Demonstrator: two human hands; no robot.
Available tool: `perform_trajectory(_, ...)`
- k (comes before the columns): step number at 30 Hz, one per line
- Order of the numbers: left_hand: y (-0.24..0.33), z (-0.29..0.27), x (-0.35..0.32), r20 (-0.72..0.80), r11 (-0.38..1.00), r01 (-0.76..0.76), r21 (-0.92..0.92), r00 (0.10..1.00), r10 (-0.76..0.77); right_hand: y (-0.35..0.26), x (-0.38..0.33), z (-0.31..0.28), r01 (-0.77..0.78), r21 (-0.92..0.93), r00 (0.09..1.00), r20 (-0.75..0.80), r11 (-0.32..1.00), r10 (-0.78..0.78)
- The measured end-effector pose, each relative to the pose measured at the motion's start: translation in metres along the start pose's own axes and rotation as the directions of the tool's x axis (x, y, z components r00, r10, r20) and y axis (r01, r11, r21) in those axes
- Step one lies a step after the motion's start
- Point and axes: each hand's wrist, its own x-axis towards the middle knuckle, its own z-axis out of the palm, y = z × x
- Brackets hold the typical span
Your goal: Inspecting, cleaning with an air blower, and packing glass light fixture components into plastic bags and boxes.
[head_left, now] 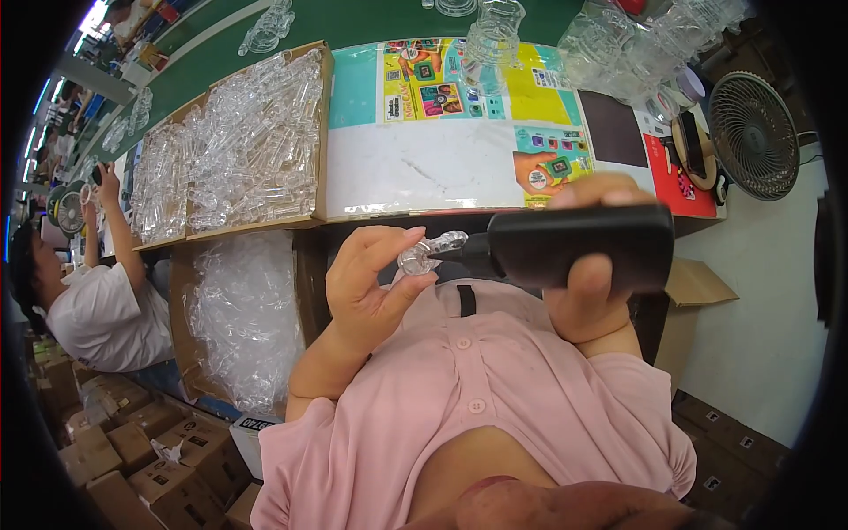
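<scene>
- Black bottle-shaped tool point(579, 243) lies sideways, clasped by the right hand point(590, 305) between fingers and thumb, probably to steady its narrow end point(478, 253).
- Clear plastic piece point(417, 257) sits at that end, pinched between the left hand's point(371, 281) thumb and finger, likely to hold the two in line.
- Cardboard tray point(324, 124) of clear parts point(252, 146) stands left on the table point(358, 25), apparently for easy reach.

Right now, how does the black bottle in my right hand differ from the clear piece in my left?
The black bottle is opaque, while the clear piece is see-through. The black bottle is much bigger than the clear piece. Your right hand grips the black bottle around its body; your left hand pinches the clear piece. Both are hand-held.
</scene>
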Motion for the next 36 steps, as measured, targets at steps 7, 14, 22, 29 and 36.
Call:
perform_trajectory(7, -0.008, 0.005, 0.008, 0.011, 0.997, -0.029, 0.068, 1.0, 0.028, 0.028, 0.01, 0.011, -0.56, 0.45, 0.659, -0.267, 0.696, 0.703)
perform_trajectory(14, -0.096, 0.019, 0.058, -0.099, 0.96, 0.275, 0.058, 0.958, -0.269, 0.104, -0.017, -0.028, -0.314, 0.931, 0.434, -0.033, 0.186, 0.9)
perform_trajectory(22, -0.189, 0.041, 0.132, -0.123, 0.787, 0.161, 0.596, 0.986, -0.109, 0.112, -0.037, -0.043, -0.285, 0.957, 0.447, 0.088, 0.048, 0.89)
perform_trajectory(29, -0.156, 0.036, 0.103, -0.205, 0.722, 0.148, 0.676, 0.979, -0.009, 0.122, -0.04, -0.047, -0.282, 0.959, 0.451, 0.157, -0.027, 0.878)
perform_trajectory(36, -0.076, -0.066, 0.067, 0.012, 0.582, -0.102, 0.807, 0.988, 0.156, 0.127, -0.042, -0.047, -0.298, 0.951, 0.448, 0.213, -0.08, 0.868)
